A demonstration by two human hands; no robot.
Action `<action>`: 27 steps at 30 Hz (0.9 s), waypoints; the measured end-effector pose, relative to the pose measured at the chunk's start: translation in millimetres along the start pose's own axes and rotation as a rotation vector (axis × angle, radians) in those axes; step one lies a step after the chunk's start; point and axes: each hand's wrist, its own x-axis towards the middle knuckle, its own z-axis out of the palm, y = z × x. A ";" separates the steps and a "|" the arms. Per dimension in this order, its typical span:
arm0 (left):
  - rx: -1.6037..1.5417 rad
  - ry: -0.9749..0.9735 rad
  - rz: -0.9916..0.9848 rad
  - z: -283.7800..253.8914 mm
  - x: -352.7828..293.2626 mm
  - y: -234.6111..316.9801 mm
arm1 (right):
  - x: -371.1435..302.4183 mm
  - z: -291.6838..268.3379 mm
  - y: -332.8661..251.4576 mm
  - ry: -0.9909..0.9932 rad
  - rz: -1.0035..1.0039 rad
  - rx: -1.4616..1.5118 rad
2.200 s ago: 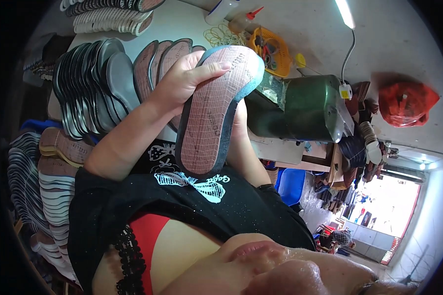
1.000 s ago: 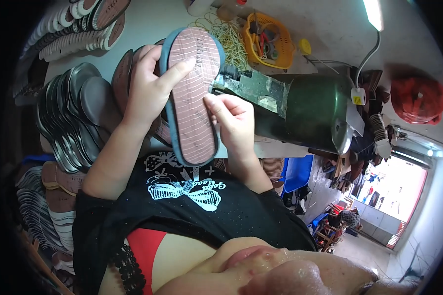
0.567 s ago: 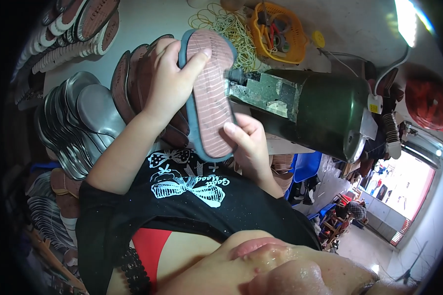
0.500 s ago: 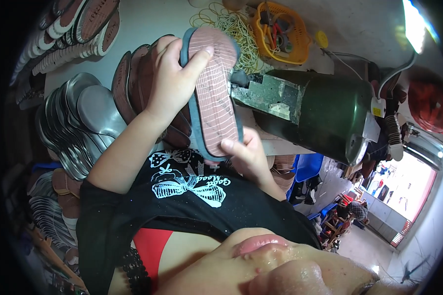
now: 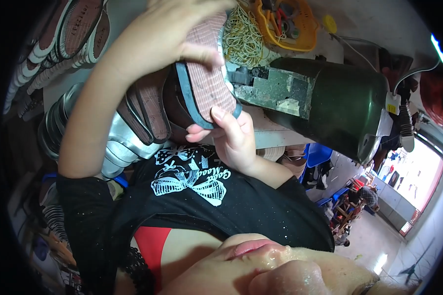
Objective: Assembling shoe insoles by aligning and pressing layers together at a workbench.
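I count one sole (image 5: pixel 209 86) held up in front of the person's chest: a long, curved piece with a brown woven-looking face crossed by pale stripes, and a thick, smooth blue-grey rim. The right hand (image 5: pixel 235 133) grips its lower end, thumb pressed on the striped face and fingers underneath. The left hand (image 5: pixel 174 32) covers the upper end, thumb flat across the stripes; its other fingers are blurred near the edge of sight, so I cannot tell whether they are closed. From the sole, one green machine (image 5: pixel 342 98), glossy, rounded metal with a scuffed narrow arm, sits at 3 o'clock, its tip just beside the rim. One heap of thin yellowish cord (image 5: pixel 244 37) lies between 1 and 2, and one orange plastic basket (image 5: pixel 306 40) at 2. At 8 o'clock two brown soles (image 5: pixel 150 110) show beside shiny silvery ones (image 5: pixel 125 135), too overlapped to count.
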 end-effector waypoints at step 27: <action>-0.808 -0.956 -0.434 -22.3 -31.9 12.6 | 18.7 -9.7 4.4 -0.038 -0.100 0.061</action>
